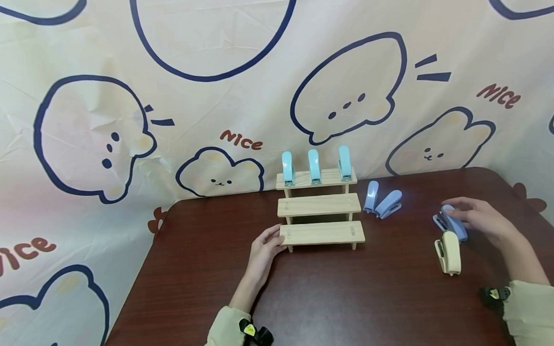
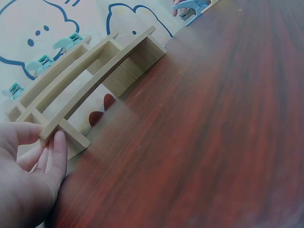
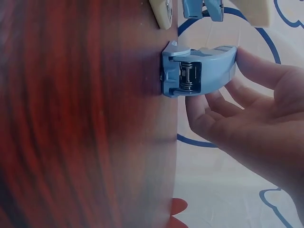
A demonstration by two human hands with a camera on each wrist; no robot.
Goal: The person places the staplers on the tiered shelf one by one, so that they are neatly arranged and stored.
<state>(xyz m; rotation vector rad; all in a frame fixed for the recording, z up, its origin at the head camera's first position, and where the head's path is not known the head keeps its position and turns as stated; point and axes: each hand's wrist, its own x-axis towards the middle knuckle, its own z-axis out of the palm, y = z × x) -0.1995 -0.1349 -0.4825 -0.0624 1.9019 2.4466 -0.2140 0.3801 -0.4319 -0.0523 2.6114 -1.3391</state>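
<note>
On the table stands a three-tier wooden rack (image 1: 321, 233). My left hand (image 1: 265, 251) pinches the left end of its lowest shelf between thumb and fingers, as the left wrist view shows (image 2: 33, 166). Three light-blue staplers stand in a row on the top shelf, the middle one (image 1: 314, 166) between two others. To the right, my right hand (image 1: 485, 220) holds a periwinkle-blue stapler (image 1: 453, 224) by its body; in the right wrist view the stapler (image 3: 204, 71) stays low at the tabletop. A cream stapler (image 1: 449, 253) lies just in front of it.
Two more periwinkle staplers, one upright-looking (image 1: 371, 196) and one slanted (image 1: 388, 204), lie right of the rack. Behind the dark wooden table (image 1: 338, 304) hangs a cloth (image 1: 265, 106) printed with cartoon figures, close to the table's back edge.
</note>
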